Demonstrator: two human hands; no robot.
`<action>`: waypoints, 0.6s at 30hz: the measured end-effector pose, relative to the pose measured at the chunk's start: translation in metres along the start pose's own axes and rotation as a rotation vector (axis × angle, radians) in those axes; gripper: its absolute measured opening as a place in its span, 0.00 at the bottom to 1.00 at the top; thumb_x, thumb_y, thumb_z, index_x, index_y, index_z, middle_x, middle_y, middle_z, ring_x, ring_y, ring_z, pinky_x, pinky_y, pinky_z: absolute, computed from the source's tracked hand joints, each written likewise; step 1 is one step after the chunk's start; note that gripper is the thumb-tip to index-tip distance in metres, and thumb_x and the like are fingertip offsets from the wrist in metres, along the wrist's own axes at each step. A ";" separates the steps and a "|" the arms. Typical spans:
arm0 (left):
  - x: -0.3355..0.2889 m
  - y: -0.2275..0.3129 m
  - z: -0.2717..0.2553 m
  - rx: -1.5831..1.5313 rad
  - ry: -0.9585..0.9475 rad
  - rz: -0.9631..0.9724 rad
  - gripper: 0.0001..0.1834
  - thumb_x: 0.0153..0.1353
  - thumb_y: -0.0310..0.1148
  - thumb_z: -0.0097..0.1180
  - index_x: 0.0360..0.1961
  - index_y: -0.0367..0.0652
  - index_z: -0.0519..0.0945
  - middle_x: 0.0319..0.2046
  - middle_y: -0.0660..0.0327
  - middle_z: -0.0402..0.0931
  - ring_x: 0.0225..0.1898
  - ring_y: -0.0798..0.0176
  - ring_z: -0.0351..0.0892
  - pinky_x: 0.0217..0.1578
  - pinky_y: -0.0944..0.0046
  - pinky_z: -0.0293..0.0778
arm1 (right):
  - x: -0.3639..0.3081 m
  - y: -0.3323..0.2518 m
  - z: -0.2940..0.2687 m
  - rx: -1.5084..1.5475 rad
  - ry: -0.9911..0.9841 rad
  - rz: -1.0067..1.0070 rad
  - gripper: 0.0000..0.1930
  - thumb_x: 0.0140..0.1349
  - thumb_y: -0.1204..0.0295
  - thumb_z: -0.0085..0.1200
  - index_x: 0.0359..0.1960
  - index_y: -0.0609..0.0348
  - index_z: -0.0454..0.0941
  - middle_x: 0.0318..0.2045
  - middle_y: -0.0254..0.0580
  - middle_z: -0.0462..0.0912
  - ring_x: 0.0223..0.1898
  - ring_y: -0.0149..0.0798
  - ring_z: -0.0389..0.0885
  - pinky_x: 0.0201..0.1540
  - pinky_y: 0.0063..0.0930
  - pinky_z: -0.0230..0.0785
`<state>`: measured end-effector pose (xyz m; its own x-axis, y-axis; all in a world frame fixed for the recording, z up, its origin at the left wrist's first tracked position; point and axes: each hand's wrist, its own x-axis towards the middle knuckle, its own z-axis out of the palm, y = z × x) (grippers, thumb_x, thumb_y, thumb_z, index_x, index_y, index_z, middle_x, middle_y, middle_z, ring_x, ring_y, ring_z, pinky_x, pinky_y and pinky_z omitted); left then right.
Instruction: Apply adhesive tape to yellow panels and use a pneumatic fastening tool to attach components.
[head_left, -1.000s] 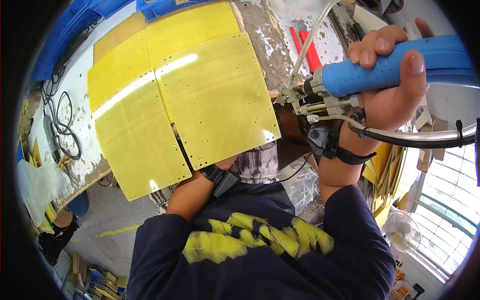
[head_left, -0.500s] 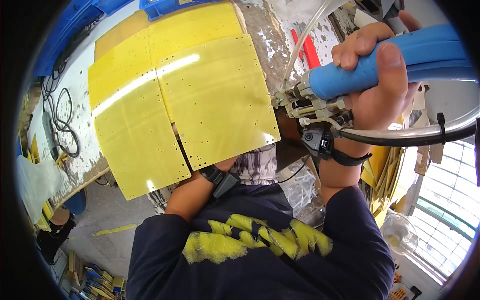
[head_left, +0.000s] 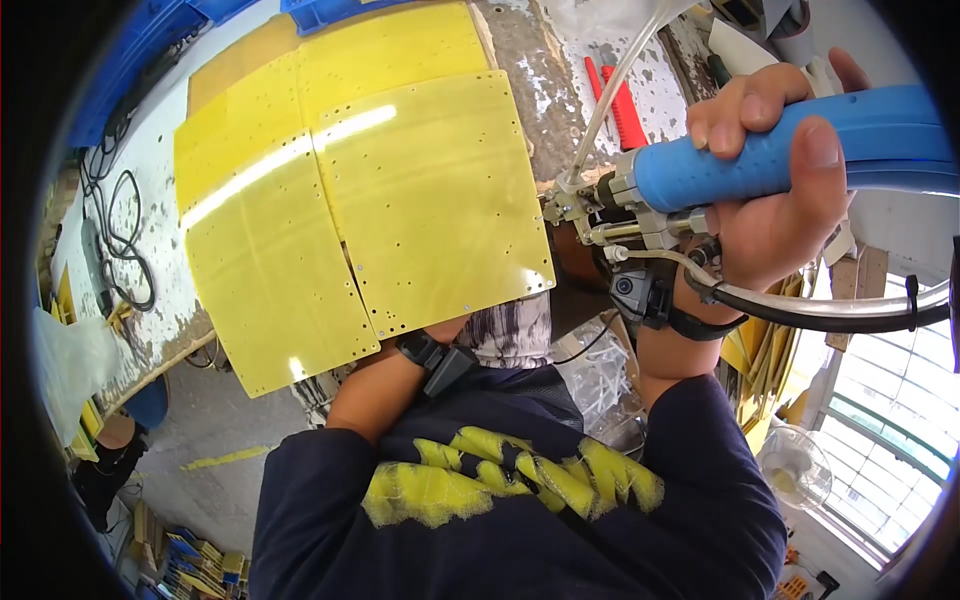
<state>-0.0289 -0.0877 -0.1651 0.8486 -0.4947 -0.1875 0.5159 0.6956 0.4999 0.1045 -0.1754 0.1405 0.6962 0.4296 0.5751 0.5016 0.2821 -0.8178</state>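
Observation:
My right hand (head_left: 775, 150) is wrapped round the thick blue handle of an air tool (head_left: 740, 165). Metal fittings at the tool's left end meet the right edge of a yellow perforated panel (head_left: 430, 200). This panel is flat, with small holes along its edges, and some of its holes look filled with small metal parts. Beside it on the left lies a second yellow panel (head_left: 270, 290), and more yellow panels show behind them. My left hand (head_left: 445, 328) is mostly under the near edge of the right panel, its fingers hidden; only skin by the wrist strap shows.
A clear tube (head_left: 612, 95) and a hose (head_left: 820, 300) run from the tool. Red tools (head_left: 622, 108) lie on the worn bench (head_left: 545, 80). Blue bins (head_left: 335, 14) stand at the back, a black cable (head_left: 125, 235) lies left, and a fan (head_left: 797, 468) is low right.
My right hand and the air tool have shifted a little right and toward me. The near right panel has moved slightly left, narrowing the gap to the panel beside it.

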 end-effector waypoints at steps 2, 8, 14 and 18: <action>0.000 0.000 0.001 -0.028 -0.011 -0.006 0.17 0.59 0.31 0.53 0.47 0.36 0.71 0.34 0.58 0.74 0.25 0.73 0.69 0.22 0.77 0.64 | 0.000 0.000 0.001 -0.062 -0.026 0.013 0.29 0.54 0.63 0.50 0.55 0.58 0.55 0.26 0.42 0.70 0.22 0.34 0.69 0.27 0.31 0.65; 0.001 -0.002 0.006 -0.111 -0.050 -0.024 0.16 0.59 0.31 0.53 0.47 0.36 0.71 0.34 0.58 0.74 0.25 0.74 0.69 0.21 0.78 0.64 | -0.001 -0.003 0.003 -0.083 -0.021 -0.008 0.29 0.53 0.63 0.50 0.55 0.58 0.55 0.26 0.43 0.69 0.20 0.33 0.68 0.26 0.32 0.64; -0.001 -0.004 0.014 -0.192 -0.094 -0.051 0.16 0.59 0.31 0.53 0.47 0.35 0.71 0.33 0.58 0.74 0.24 0.74 0.69 0.20 0.78 0.64 | -0.007 -0.009 -0.009 0.007 0.030 0.006 0.28 0.54 0.62 0.50 0.55 0.57 0.56 0.26 0.41 0.68 0.22 0.33 0.68 0.28 0.29 0.63; 0.004 -0.018 0.032 -0.257 -0.152 -0.109 0.16 0.59 0.31 0.53 0.47 0.35 0.71 0.33 0.58 0.74 0.24 0.75 0.68 0.20 0.78 0.63 | -0.024 -0.026 -0.020 0.018 0.049 0.006 0.29 0.54 0.61 0.50 0.56 0.58 0.56 0.26 0.42 0.68 0.22 0.33 0.68 0.28 0.30 0.64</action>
<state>-0.0387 -0.1190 -0.1482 0.7698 -0.6319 -0.0901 0.6316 0.7338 0.2501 0.0848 -0.2100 0.1488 0.7237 0.3895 0.5697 0.4880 0.2948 -0.8215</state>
